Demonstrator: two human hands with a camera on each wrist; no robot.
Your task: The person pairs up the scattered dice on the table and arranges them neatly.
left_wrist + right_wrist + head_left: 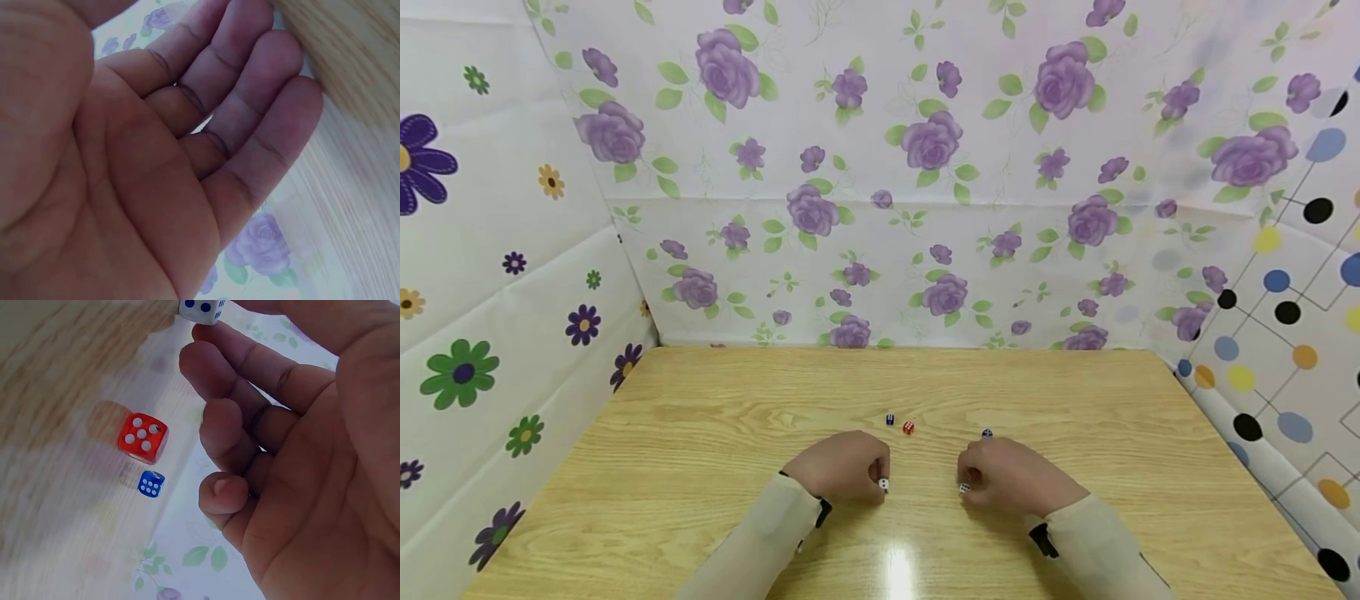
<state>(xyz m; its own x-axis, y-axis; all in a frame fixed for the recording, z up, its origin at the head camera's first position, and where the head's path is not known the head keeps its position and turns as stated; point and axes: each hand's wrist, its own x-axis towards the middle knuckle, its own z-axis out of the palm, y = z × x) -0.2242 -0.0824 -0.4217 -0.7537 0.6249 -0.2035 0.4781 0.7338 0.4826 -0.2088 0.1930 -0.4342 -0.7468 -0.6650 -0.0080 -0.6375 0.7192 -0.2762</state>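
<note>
My left hand (pixel 847 467) pinches a white die (pixel 883 484) between thumb and fingers, low over the table. In the left wrist view this hand's curled fingers (pixel 269 125) and palm show, but its die is hidden. A second white die (pixel 964 488), with blue pips in the right wrist view, is pinched by my right hand (pixel 1011 477). A red die (pixel 908 427) lies on the table beyond and between the hands, beside a small blue die (pixel 890 420). Another blue die (pixel 987 433) sits just behind the right hand, partly covered by it.
The light wood table (pixel 715 400) ends at a back wall hung with purple-flowered cloth (pixel 880 242). A flower-patterned cloth (pixel 550 333) stands along the left edge, and a dotted cloth (pixel 1285 367) along the right.
</note>
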